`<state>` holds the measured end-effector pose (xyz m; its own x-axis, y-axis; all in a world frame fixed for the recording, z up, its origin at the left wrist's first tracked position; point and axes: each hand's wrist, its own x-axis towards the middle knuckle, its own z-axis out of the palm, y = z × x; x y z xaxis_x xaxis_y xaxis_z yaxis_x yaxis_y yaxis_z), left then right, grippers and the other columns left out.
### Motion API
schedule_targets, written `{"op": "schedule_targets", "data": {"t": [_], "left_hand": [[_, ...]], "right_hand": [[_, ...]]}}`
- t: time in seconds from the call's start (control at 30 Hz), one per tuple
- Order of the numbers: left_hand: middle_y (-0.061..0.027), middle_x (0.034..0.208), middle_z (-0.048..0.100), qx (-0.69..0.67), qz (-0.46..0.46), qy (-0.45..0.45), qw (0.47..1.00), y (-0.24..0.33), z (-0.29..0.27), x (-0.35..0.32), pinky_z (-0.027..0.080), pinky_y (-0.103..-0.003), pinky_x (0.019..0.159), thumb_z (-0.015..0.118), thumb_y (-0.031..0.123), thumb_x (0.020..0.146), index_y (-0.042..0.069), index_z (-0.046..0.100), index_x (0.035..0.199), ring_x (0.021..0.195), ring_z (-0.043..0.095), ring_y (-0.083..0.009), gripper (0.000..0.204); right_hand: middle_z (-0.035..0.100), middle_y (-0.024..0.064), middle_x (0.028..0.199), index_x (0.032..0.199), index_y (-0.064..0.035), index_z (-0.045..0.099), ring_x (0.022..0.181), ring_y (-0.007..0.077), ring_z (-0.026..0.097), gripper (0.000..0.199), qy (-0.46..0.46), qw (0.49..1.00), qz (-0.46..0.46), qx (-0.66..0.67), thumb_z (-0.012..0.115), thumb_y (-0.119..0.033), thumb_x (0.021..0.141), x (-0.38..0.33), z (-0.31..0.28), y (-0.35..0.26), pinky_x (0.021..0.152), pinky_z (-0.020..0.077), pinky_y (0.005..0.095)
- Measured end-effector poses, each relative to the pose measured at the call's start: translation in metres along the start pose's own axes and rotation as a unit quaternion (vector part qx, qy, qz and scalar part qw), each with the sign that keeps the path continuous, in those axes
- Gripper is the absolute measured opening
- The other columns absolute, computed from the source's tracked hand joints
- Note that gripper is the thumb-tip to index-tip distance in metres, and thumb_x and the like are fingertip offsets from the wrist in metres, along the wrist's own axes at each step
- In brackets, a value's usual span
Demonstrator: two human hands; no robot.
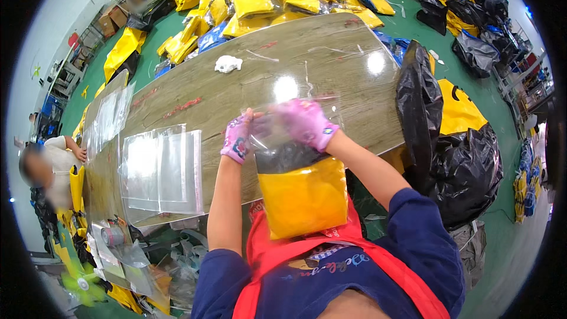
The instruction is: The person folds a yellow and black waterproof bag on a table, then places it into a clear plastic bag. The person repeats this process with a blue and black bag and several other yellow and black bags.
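A clear plastic bag (266, 146) with a folded yellow and black article (304, 198) inside hangs in front of my red apron, over the near table edge. My left hand (238, 136), in a pink patterned fingerless glove, has its fingers closed at the bag's upper left edge. Across the upper part of the same bag lies my right hand (307, 124), gloved alike, its fingers bent in and partly smeared by motion. Left of my left hand, a stack of flat clear bags (159, 171) rests on the wood-patterned table (266, 82).
A crumpled white scrap (228, 64) lies on the table. Beyond it, many yellow packages (254, 5) are heaped on the green floor. Large black bags (460, 171) stand against the table's right side. At far left are another person (56, 165) and a green fan (82, 283).
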<state>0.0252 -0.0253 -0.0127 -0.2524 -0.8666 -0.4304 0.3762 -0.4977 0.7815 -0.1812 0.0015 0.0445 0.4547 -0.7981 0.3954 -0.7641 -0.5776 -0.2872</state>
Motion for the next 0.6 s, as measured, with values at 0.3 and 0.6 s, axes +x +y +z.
{"op": "schedule_targets", "data": {"t": [0.3,0.6], "left_hand": [[-0.0143,0.106,0.066,0.205,0.072,-0.117,0.969,0.033,0.005,-0.030,0.055,-0.037,0.085,0.049,0.027,0.098,-0.005,0.057,0.117,0.094,0.067,-0.0233,0.038],[-0.0120,0.105,0.067,0.215,0.072,-0.035,0.973,0.045,0.033,-0.026,0.052,-0.027,0.069,0.055,0.029,0.096,0.001,0.057,0.121,0.088,0.068,-0.0207,0.038]], "right_hand": [[0.060,0.0101,0.068,0.076,-0.0105,0.059,0.063,0.0292,0.064,0.004,-0.009,0.977,-0.211,0.010,0.060,-0.014,0.075,0.071,0.045,0.021,0.054,0.0511,0.0396],[0.062,0.0101,0.066,0.087,-0.0116,0.057,0.062,0.0289,0.064,0.009,-0.057,0.987,0.029,-0.148,0.059,-0.020,0.083,0.111,-0.036,0.091,0.055,0.0511,0.0390]]}}
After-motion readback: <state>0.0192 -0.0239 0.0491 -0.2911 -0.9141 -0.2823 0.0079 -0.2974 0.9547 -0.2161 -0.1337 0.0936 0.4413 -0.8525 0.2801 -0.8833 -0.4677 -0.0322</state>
